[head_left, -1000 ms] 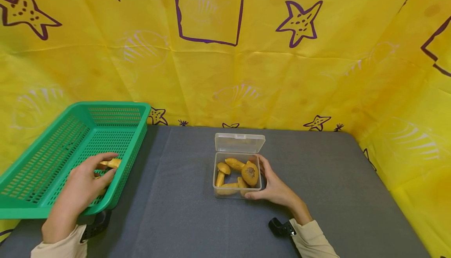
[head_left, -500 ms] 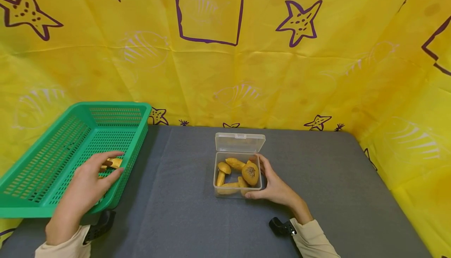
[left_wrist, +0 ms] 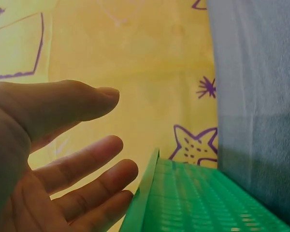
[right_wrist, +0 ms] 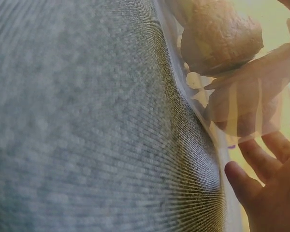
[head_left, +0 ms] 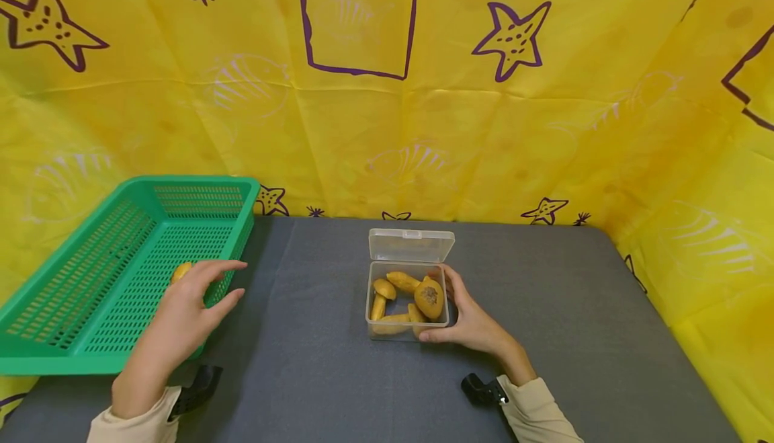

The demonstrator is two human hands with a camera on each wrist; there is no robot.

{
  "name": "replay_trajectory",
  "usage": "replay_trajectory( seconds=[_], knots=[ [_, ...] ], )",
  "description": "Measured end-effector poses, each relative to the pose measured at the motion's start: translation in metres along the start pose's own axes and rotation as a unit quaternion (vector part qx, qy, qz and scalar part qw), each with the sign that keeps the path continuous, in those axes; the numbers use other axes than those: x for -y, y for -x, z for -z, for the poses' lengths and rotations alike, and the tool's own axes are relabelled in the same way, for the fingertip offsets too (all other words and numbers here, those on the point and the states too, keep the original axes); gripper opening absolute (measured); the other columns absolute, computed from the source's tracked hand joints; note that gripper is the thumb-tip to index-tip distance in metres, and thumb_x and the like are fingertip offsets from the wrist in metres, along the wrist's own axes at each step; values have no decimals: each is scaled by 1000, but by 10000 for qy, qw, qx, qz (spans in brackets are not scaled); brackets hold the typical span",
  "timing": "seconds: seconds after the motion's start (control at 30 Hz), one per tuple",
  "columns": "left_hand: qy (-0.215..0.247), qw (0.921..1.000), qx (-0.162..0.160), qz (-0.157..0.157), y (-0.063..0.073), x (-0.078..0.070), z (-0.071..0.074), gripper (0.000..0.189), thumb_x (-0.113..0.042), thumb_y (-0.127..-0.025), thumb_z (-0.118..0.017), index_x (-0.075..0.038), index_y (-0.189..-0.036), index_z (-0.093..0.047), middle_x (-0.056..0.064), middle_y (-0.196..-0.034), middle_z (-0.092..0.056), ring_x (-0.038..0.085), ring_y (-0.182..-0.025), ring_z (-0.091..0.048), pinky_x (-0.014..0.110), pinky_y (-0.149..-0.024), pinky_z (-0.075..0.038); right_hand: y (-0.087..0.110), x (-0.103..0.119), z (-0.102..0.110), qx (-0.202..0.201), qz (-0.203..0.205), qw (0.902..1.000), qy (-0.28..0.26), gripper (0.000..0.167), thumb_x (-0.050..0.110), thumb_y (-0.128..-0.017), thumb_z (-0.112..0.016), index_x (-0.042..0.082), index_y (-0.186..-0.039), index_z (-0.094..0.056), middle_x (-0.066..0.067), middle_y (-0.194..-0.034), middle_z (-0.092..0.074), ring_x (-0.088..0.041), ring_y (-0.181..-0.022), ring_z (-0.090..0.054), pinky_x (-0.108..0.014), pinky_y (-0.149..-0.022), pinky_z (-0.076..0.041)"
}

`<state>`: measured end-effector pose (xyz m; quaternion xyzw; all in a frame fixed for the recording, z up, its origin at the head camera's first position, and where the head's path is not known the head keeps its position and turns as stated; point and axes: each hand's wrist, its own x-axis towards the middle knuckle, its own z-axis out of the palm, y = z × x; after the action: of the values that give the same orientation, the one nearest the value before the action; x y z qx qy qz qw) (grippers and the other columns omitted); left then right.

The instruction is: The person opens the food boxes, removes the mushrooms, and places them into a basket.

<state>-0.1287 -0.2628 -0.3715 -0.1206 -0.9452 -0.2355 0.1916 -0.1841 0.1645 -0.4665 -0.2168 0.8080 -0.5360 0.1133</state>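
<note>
Above the right rim of the green plastic basket (head_left: pixel 60 366) is my left hand (head_left: pixel 181 308), thumb and fingers spread apart with nothing between them. The left wrist view also shows this hand (left_wrist: pixel 53 159) without a thing in it, beside the basket wall (left_wrist: pixel 193 193). Behind the fingers, a yellow-brown mushroom (head_left: pixel 181 271) lies partly hidden in the basket. My right hand (head_left: pixel 474 322) grips a clear plastic box (head_left: pixel 370 295) by its right side, thumb at the front and fingers behind. Its hinged lid (head_left: pixel 411 247) stands raised. Several mushrooms (head_left: pixel 428 297) lie inside.
Grey cloth (head_left: pixel 314 382) covers the table. A yellow printed curtain (head_left: pixel 345 134) hangs along the back and right side. The basket's long side wall rises between its floor and the middle of the table.
My left hand has moved right, from inside the basket to over its rim, and its fingers have spread, leaving the mushrooms behind. The right hand and box have stayed put.
</note>
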Motion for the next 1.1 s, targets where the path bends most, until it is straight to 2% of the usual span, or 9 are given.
replay_trajectory(
  seconds=[0.2,0.4,0.5,0.67,0.87,1.1],
  knots=[
    [92,9999,40,-104,-2,-6,-4,44,-1,-79,-79,-9,-120,-66,15,-115,-65,30,-97,-61,34,-76,-45,0,2,0,11,-79,9999,-118,118,27,-72,-90,22,-157,-8,-10,-161,-25,-38,-149,-26,-64,-117,-22],
    [176,9995,15,-258,-5,-10,-9,43,2,-78,-79,-8,-118,-67,13,-112,-66,25,-92,-58,32,-75,-46,0,1,-1,9,-29,9999,-158,119,27,-74,-88,21,-158,-5,-11,-164,-19,-38,-153,-15,-67,-118,-14],
    [215,9994,62,-252,-5,-14,-12,41,1,-79,-79,-9,-118,-67,12,-112,-66,25,-95,-59,32,-76,-46,0,1,-1,-23,11,9998,-191,119,26,-74,-88,21,-159,-4,-11,-165,-17,-36,-153,-13,-66,-119,-12],
    [302,9990,267,-203,-5,-20,-16,39,-2,-83,-77,-10,-120,-67,11,-117,-65,30,-104,-61,40,-81,-48,0,1,-3,-92,55,9994,-323,121,24,-74,-88,22,-159,-3,-11,-165,-16,-36,-154,-10,-67,-119,-10],
    [268,9988,214,-362,-6,-27,-25,39,-1,-82,-77,-9,-118,-67,8,-114,-67,28,-105,-64,43,-82,-50,0,1,-5,-231,130,9992,-289,119,22,-73,-89,24,-159,-6,-11,-163,-25,-35,-152,-18,-66,-119,-13],
    [404,9973,401,-460,-8,-38,-42,37,-1,-81,-78,-9,-116,-68,5,-112,-67,26,-104,-65,46,-82,-54,-1,0,-4,-243,119,9993,-257,117,23,-72,-90,23,-158,-10,-7,-158,-31,-33,-151,-24,-64,-119,-15]
  ],
)
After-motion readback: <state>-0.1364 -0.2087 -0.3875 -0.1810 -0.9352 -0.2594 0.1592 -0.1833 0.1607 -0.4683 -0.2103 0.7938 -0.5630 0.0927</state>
